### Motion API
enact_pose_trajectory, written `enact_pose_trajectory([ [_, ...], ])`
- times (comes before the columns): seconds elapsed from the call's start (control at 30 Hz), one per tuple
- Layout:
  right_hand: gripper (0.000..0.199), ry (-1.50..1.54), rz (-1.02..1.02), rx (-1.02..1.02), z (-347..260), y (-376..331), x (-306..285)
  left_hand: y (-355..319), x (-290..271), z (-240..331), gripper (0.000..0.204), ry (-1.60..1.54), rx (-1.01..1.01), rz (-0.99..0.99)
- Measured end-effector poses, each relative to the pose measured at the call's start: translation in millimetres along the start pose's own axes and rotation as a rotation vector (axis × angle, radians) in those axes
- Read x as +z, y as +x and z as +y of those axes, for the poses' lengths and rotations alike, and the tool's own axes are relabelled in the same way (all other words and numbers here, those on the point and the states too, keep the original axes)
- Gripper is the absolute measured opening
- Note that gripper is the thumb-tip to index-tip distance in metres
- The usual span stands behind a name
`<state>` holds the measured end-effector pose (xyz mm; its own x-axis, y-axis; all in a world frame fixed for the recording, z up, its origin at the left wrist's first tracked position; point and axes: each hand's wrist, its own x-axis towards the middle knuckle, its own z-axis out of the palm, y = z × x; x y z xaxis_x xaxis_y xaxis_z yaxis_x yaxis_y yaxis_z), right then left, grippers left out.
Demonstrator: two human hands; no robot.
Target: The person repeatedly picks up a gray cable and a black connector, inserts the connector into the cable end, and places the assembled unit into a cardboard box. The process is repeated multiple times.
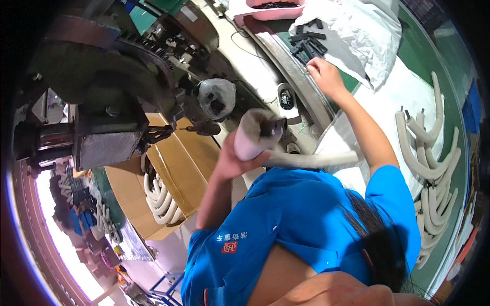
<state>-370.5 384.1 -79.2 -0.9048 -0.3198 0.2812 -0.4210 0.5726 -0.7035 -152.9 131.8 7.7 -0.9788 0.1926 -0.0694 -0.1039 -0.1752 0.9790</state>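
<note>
Gripping a pale curved hose (255,135) near its upper end, the left hand (232,155) closes round the tube and holds it up in front of the blue shirt (296,214), over the gap between the bench (393,97) and the machine (102,92). A dark clip (275,126) sits at the hose's raised end, and the rest of the tube trails rightward under the right forearm. The right hand (324,74) stretches out to the bench, fingers curled down at the near edge of a heap of black clips (308,41); whether it pinches one I cannot tell. The clips lie on a grey sheet inside a white sack (367,35). Beyond them stands a pink tray (273,11) with more dark parts. On the right of the bench, a pile of hoses (434,168) lies in curved rows. To the left, below the machine, an open cardboard box (173,173) holds more hoses, bent the same way. A clear plastic bag (217,97) with dark bits rests by the machine.
</note>
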Motion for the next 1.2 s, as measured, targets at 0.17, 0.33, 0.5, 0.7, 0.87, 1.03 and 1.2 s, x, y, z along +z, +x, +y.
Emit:
enact_pose_trajectory([
  [0.17, 0.034, -0.596, -0.329, 0.338, 46.6, 73.6, 63.8, -62.2, -11.7, 67.8, 0.057, 0.126, 0.135, 0.321],
  [0.33, 0.035, -0.675, -0.568, 0.319, 34.1, 93.6, 60.4, -89.7, 0.6, 74.9, 0.047, 0.814, 0.12, 0.559],
  [0.5, 0.025, 0.591, -0.53, 0.248, -59.6, 56.1, 39.8, -81.4, 1.4, 39.4, 0.042, 1.029, -0.069, 0.636],
  [0.7, 0.018, 0.931, -0.416, -0.02, -195.8, -46.5, 9.1, -82.3, -10.6, 30.2, 0.045, 1.115, -0.025, 0.659],
  [0.87, 0.018, 0.977, -0.441, 0.033, -201.0, -66.5, 19.8, -92.5, -17.4, 30.3, 0.044, 1.055, 0.029, 0.703],
  [1.03, 0.022, 1.112, -0.416, 0.191, -214.7, -81.5, 38.2, -101.2, -21.2, 32.4, 0.042, 1.096, -0.022, 0.657],
  [1.2, 0.02, 1.161, -0.395, 0.2, -221.4, -79.4, 52.5, -111.5, -35.3, 30.7, 0.035, 1.094, 0.012, 0.738],
])
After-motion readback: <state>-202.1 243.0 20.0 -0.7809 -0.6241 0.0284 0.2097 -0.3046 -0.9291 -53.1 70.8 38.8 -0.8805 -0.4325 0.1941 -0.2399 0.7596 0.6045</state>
